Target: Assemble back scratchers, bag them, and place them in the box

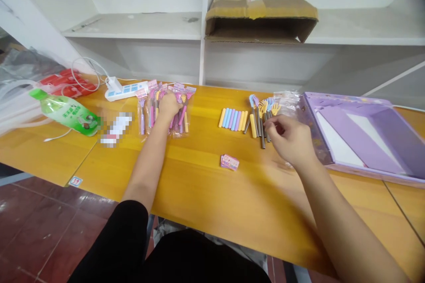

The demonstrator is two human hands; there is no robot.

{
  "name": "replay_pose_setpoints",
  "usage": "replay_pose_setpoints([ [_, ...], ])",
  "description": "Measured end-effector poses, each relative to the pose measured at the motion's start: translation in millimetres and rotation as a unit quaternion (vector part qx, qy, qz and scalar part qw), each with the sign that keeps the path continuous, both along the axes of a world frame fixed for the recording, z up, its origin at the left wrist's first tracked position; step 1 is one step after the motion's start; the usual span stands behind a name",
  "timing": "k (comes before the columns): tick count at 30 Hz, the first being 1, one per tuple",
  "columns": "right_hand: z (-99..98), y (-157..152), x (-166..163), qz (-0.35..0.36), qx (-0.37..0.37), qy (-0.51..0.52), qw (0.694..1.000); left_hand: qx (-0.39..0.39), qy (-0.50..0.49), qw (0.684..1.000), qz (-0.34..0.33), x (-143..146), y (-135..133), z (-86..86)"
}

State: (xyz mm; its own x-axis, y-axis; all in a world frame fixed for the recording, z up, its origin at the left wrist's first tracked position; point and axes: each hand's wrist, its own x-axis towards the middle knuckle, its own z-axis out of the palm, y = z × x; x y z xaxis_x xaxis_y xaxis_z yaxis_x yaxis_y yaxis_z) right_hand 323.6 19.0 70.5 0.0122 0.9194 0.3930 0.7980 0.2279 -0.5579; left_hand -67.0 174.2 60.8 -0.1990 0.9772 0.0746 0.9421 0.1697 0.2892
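My left hand (168, 105) rests on a row of clear packets of small hand-shaped scratchers (156, 110) lying on the wooden table (206, 185), fingers curled onto one packet. My right hand (289, 140) is by a loose pile of metal-stemmed scratchers (264, 117) with blue, yellow and purple hand tips, its fingers pinched at one stem. A row of pastel handle sleeves (233, 120) lies between the two hands. A small stack of pink cards (229, 162) lies nearer me.
A purple box lid (365, 135) sits at the right with crumpled clear plastic (287, 98) beside it. At the left are a green pouch (66, 112), a white power strip (124, 90) and red packages (66, 82). A cardboard box (260, 13) sits on the white shelf behind.
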Motion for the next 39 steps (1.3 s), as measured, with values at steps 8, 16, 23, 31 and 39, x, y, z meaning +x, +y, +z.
replay_pose_setpoints([
  [8, -21.8, -40.6, -3.3, 0.093, -0.008, 0.055, 0.994, 0.050, -0.222, 0.950, -0.213, 5.2, -35.5, 44.1],
  [16, -42.9, -80.3, -41.4, 0.241, 0.133, -0.154, 0.949, -0.428, -0.547, 0.581, -0.425, 76.2, -185.1, -9.5],
  [23, -45.0, -80.3, -46.6, 0.178, 0.119, -0.150, 0.965, -0.529, -0.659, 0.428, -0.321, 68.5, -200.6, -23.3],
  [31, -40.6, -78.9, -39.7, 0.130, -0.072, 0.181, 0.972, -0.570, -0.656, 0.369, -0.330, 63.9, -196.6, -35.7],
  [39, -41.5, -60.2, -12.1, 0.092, -0.195, 0.273, 0.938, -0.537, -0.680, 0.399, -0.298, 41.7, -186.4, -17.2],
])
